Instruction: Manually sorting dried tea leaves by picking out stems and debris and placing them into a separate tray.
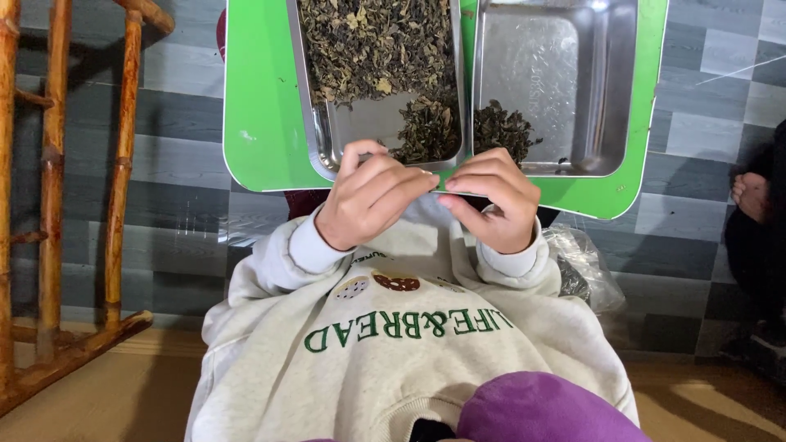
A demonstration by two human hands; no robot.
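Dried leaves [368, 49] (tray top cut off); hands [430, 200] pinch something hidden between fingertips.

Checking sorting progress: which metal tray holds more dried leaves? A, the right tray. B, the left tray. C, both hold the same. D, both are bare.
B: the left tray is mostly covered with dried leaves, while the right tray has only a small pile at its near corner.

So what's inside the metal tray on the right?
The right metal tray holds only a small pile of dried leaves at its near-left corner; the right hand covers the rim's near edge there.
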